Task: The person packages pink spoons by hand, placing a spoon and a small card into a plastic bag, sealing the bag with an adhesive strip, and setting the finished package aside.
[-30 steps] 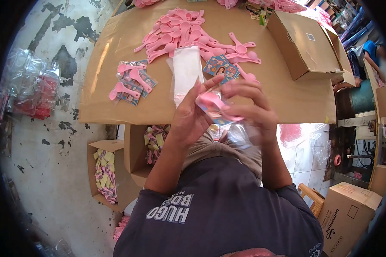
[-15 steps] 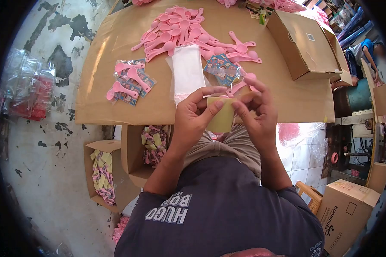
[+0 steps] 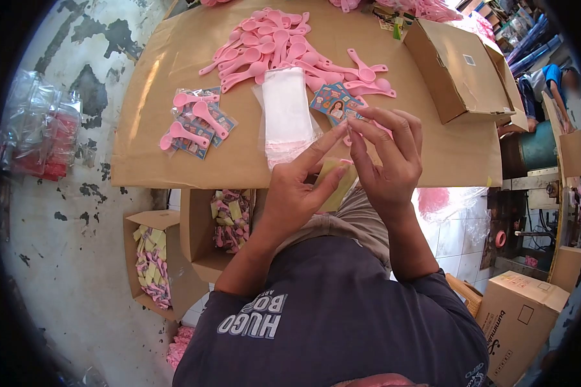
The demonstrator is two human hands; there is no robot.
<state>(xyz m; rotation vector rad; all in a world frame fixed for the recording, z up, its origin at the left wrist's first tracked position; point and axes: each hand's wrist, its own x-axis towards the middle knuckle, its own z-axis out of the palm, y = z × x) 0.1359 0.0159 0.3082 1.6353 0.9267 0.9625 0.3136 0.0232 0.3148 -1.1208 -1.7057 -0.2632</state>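
My left hand (image 3: 297,190) grips a small yellowish card packet (image 3: 334,197) near the table's front edge, its thumb across the top and its index finger stretched forward. A bit of pink shows at the packet's upper edge. My right hand (image 3: 390,155) is raised just beyond it, thumb and fingertips pinched together close to my left index fingertip; whatever is between them is too small to make out. Behind my fingers lie blue printed cards (image 3: 336,103). Left of them is a stack of clear and white plastic sleeves (image 3: 286,109). Pink measuring spoons (image 3: 277,42) are heaped farther back.
Bagged spoons with blue cards (image 3: 199,122) lie on the table's left. A cardboard box (image 3: 455,71) stands at the right. Below are open boxes of finished-looking packets (image 3: 153,264) (image 3: 231,219). Another person (image 3: 552,80) is at the far right.
My right hand has left the packet and moved up and forward, its fingertips now pinched. The packet has dropped slightly and tilted in my left hand, whose index finger has extended.
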